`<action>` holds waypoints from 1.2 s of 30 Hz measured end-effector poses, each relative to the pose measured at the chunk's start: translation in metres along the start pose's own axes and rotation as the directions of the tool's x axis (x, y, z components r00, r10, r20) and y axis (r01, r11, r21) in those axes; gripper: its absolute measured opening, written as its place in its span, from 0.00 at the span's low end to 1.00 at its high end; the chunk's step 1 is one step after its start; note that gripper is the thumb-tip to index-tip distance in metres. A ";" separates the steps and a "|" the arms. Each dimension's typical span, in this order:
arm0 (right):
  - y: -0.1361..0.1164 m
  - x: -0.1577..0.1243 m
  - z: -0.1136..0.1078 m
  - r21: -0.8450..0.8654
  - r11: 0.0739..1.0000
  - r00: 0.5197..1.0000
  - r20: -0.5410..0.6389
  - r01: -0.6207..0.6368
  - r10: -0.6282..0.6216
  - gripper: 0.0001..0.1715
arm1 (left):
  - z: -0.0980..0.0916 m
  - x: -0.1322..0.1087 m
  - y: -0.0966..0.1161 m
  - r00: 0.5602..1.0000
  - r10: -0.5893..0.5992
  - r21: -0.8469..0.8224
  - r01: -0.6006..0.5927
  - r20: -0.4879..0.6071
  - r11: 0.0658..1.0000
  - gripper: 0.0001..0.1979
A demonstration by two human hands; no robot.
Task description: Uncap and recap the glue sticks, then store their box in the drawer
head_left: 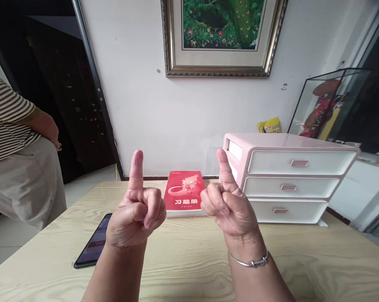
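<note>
Both of my hands are raised over the table, palm sides toward me. My left hand [138,209] points its index finger straight up, with the thumb and other fingers folded in and nothing held. In the same pose, my right hand [229,200] has one finger up and the rest curled, also without an object. A silver bangle [252,263] circles the right wrist. Between and beyond the hands lies a red book [185,188] with a pale dragon-like picture, partly covered by them. A dark smartphone [93,245] lies flat beside my left wrist, partly hidden by it.
A pink and white drawer unit [294,184] stands on the light wooden table [183,268] at right. Behind it are a yellow packet [270,125] and a glass case [324,105]. A framed picture [219,71] hangs on the wall. Another person [16,121] stands at left.
</note>
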State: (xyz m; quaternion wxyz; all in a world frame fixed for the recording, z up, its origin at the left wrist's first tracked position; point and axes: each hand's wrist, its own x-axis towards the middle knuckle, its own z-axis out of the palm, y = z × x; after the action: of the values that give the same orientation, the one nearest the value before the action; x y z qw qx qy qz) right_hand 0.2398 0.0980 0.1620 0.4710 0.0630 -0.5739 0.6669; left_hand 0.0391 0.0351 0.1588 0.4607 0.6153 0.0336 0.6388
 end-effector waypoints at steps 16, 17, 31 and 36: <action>-0.005 -0.003 0.004 0.019 1.000 0.999 0.043 0.022 -0.023 0.52 | 0.000 -0.002 -0.001 1.000 0.029 -0.035 -0.029 0.004 0.999 0.51; -0.005 -0.003 0.003 0.023 0.999 0.999 0.045 0.022 -0.023 0.52 | 0.000 -0.002 -0.001 1.000 0.029 -0.033 -0.029 0.004 0.999 0.51; -0.003 -0.002 0.004 0.029 0.999 0.999 0.027 0.024 -0.025 0.52 | 0.002 0.000 0.001 1.000 -0.013 -0.008 0.013 0.002 1.000 0.53; -0.005 -0.003 0.005 0.041 0.999 0.998 0.046 0.035 -0.037 0.52 | 0.006 -0.002 0.002 0.999 0.026 -0.011 -0.026 0.024 1.000 0.51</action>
State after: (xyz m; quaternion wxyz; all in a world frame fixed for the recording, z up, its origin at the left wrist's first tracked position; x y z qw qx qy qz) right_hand 0.2424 0.0917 0.1650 0.4681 0.0982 -0.5700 0.6681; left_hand 0.0428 0.0295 0.1594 0.4559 0.6209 0.0166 0.6375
